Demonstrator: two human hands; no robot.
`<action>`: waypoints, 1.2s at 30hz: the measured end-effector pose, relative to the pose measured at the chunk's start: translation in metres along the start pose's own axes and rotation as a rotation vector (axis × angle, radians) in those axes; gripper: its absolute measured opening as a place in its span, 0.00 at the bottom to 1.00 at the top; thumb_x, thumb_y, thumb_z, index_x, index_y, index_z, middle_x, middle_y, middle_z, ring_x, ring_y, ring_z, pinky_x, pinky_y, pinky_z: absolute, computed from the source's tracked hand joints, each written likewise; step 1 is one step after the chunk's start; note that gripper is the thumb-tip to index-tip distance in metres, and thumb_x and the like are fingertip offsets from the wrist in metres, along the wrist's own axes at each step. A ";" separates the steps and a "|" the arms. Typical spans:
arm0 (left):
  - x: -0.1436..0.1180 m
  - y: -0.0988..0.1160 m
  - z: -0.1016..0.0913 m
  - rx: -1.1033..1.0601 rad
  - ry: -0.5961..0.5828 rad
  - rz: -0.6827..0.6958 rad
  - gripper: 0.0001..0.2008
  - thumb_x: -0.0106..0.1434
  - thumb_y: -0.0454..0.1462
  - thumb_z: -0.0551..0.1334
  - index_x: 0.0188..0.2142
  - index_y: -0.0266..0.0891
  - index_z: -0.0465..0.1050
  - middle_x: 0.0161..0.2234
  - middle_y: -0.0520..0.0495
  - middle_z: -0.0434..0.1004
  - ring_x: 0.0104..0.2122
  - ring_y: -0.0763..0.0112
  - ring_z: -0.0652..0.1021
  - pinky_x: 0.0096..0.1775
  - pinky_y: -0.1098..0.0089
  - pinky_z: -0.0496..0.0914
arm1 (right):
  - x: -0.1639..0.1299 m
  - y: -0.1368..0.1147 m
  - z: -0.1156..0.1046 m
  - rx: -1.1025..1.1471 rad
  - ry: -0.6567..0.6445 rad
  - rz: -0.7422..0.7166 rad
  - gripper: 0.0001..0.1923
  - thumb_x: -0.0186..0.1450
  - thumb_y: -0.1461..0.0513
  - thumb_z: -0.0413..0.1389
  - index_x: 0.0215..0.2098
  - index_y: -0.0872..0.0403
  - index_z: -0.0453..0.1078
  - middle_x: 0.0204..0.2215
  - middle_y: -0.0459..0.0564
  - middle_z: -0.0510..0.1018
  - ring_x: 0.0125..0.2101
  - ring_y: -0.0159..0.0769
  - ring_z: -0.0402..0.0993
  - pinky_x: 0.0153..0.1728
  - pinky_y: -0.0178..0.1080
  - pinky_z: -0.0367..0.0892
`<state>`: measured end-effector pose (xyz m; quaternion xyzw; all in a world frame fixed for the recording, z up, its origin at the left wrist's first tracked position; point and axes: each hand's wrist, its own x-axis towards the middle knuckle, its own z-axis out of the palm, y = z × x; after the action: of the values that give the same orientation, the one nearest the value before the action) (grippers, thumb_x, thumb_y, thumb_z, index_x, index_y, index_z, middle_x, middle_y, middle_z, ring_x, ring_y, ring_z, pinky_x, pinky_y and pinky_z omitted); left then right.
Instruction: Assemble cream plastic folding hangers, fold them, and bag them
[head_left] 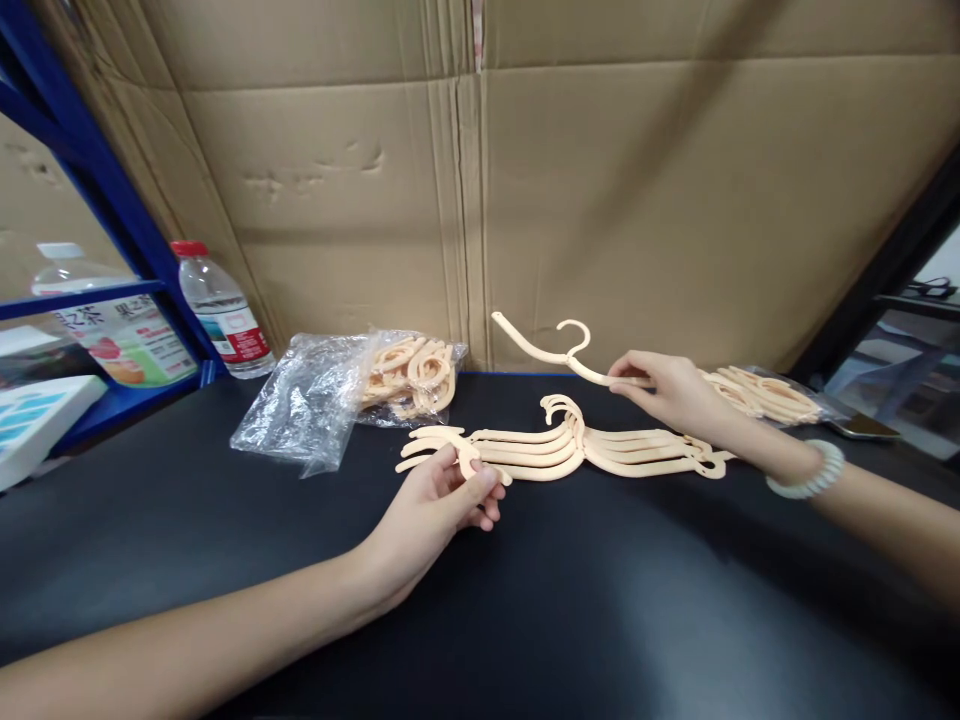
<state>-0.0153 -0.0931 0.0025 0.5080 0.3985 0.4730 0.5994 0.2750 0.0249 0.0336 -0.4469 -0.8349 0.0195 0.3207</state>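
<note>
My right hand (656, 388) pinches one end of a peach plastic clothes hanger (536, 350), raised above the table with its hook upward. Between the thumb and fingers of my left hand (450, 490) is a small curved peach plastic piece (466, 452); my fingers cover part of it. Just behind that hand, several matching hangers (525, 457) lie side by side on the black table (525, 600), their hooks bunched together near the middle. Smaller looped pieces (706, 460) show at the right ends of these hangers.
A clear plastic bag (307, 390) of peach pieces (412, 375) lies at the back left, another bagged bunch (765, 395) at the back right beside a dark flat object (862, 425). A red-capped bottle (225, 310) stands near a blue shelf (142, 400). Cardboard (337, 200) walls the back.
</note>
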 end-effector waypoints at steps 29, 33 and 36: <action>-0.002 0.009 -0.005 -0.240 -0.105 -0.004 0.06 0.58 0.34 0.68 0.29 0.37 0.72 0.39 0.48 0.70 0.36 0.69 0.74 0.38 0.68 0.73 | -0.079 -0.028 -0.007 -0.181 0.344 -0.377 0.08 0.66 0.67 0.53 0.40 0.49 0.68 0.35 0.46 0.77 0.33 0.35 0.75 0.33 0.35 0.69; -0.003 0.010 -0.004 -0.253 -0.123 -0.011 0.05 0.59 0.34 0.67 0.29 0.36 0.73 0.36 0.48 0.71 0.34 0.71 0.74 0.38 0.69 0.72 | -0.082 -0.031 -0.007 -0.171 0.351 -0.377 0.09 0.65 0.68 0.52 0.40 0.47 0.67 0.35 0.46 0.76 0.35 0.36 0.75 0.35 0.37 0.69; -0.003 0.009 -0.004 -0.264 -0.120 -0.007 0.06 0.58 0.33 0.68 0.28 0.35 0.72 0.35 0.48 0.72 0.31 0.72 0.75 0.37 0.70 0.72 | -0.084 -0.029 -0.005 -0.081 0.318 -0.381 0.12 0.64 0.69 0.52 0.41 0.47 0.68 0.35 0.47 0.75 0.36 0.37 0.75 0.37 0.39 0.69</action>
<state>-0.0214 -0.0951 0.0103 0.4506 0.2982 0.4881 0.6854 0.2896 -0.0582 0.0034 -0.2916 -0.8432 -0.1454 0.4276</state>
